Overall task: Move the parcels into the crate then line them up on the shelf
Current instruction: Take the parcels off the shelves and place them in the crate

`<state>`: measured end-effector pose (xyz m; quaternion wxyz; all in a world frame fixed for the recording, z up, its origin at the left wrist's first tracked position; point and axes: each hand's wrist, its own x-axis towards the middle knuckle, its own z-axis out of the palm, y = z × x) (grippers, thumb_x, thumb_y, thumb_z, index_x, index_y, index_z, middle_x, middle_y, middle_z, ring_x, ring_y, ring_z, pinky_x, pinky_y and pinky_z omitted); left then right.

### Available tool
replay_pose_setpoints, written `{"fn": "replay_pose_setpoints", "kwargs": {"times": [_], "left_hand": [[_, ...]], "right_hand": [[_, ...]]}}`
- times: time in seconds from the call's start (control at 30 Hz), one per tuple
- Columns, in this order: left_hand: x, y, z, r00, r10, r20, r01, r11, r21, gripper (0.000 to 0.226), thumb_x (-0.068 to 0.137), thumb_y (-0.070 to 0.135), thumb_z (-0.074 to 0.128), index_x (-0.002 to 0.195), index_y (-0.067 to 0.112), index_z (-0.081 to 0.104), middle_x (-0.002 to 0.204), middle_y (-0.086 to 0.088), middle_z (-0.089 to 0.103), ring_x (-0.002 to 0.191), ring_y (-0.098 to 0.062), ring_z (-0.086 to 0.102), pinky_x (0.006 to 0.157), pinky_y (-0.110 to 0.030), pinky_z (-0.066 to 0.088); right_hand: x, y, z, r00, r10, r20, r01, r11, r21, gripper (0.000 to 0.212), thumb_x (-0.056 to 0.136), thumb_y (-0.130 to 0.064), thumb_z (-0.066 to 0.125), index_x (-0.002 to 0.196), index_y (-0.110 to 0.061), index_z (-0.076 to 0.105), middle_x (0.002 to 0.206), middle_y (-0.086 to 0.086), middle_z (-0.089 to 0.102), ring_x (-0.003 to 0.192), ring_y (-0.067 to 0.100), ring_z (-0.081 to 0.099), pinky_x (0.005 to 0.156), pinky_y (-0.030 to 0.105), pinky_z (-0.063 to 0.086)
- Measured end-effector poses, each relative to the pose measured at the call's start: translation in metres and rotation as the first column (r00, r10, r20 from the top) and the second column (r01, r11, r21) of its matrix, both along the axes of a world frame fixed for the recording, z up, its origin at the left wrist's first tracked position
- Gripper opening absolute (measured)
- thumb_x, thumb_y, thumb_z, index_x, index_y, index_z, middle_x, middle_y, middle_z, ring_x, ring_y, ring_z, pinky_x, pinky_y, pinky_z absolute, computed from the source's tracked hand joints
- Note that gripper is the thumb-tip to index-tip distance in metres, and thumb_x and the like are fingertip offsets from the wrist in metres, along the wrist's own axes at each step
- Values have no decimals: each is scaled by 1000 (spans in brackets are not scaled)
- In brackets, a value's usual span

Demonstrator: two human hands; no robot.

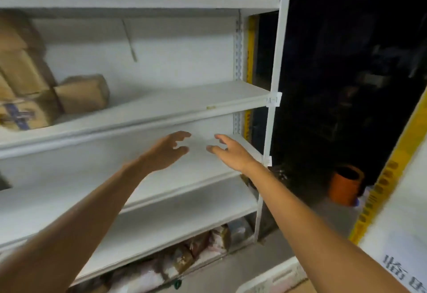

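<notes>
While brown cardboard parcels (pixel 80 94) sit at nine o'clock on the white metal shelf (pixel 161 107), left hand (pixel 167 151) and right hand (pixel 233 153) hover centrally, fingers loosely spread, holding nothing.

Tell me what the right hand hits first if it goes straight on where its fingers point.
Probably the white back panel of the shelf bay; nothing shows between it and the right hand, though depth is unclear.

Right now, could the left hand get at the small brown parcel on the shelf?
Probably yes: the left hand is open and empty, and nothing stands between it and the small brown parcel, up and to its left.
</notes>
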<state>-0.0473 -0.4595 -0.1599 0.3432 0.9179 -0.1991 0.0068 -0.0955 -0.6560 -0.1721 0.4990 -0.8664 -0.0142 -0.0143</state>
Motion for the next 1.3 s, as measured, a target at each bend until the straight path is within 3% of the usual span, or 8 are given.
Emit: {"fn": "replay_pose_setpoints", "kwargs": {"times": [0.13,0.23,0.4,0.57,0.8,1.03,1.17,1.3], "left_hand": [[-6,69,32,984,174,-29,-177,969,-175,42,92,5,57,133,12,51,132,-17,52,108,-23,54,77,-23,41],[-12,121,49,967,255,9,-248,946,-208,41,92,7,59,132,14,52,130,-16,55,107,-25,57,79,-22,39],[-26,202,64,925,379,32,-364,907,-215,41,92,15,58,132,19,52,130,-11,55,102,-17,56,86,-25,42],[-36,270,78,898,435,65,-411,882,-231,44,93,19,59,136,19,48,134,-11,54,119,-24,54,99,-38,45],[-40,359,90,874,476,101,-453,871,-187,39,96,20,54,135,20,49,134,-7,54,107,-12,53,81,-22,43],[-25,430,95,822,557,114,-539,827,-158,37,97,23,53,134,21,51,134,-6,55,110,-13,53,87,-27,40],[-13,461,89,788,612,71,-599,787,-145,37,97,22,53,133,19,51,134,-7,56,117,-19,54,88,-27,41],[-16,491,79,728,685,28,-675,724,-140,39,97,21,53,135,17,50,134,-9,55,109,-14,53,84,-23,41]], "right_hand": [[22,73,29,991,124,46,-128,987,98,56,94,-43,54,145,-24,39,152,0,37,137,16,38,98,26,34],[35,126,47,976,200,92,-207,975,76,55,94,-41,56,144,-21,41,150,1,39,135,17,41,107,31,36],[48,215,71,929,339,149,-348,937,37,54,94,-36,57,142,-15,42,148,7,42,134,17,42,106,27,32],[57,291,94,881,442,172,-452,891,28,57,95,-35,57,145,-15,40,151,7,39,137,16,38,109,28,31],[77,366,99,853,498,155,-507,862,21,56,95,-39,55,146,-21,39,153,8,35,138,19,37,107,31,32],[108,429,105,822,545,165,-556,830,31,54,97,-34,54,146,-17,39,152,9,37,140,19,35,102,26,30],[130,479,84,812,561,161,-576,815,66,51,95,-35,56,141,-16,45,148,9,42,135,20,42,108,32,33],[146,532,67,737,663,134,-674,737,60,51,96,-36,55,141,-15,44,148,8,42,135,20,41,103,28,33]]}}
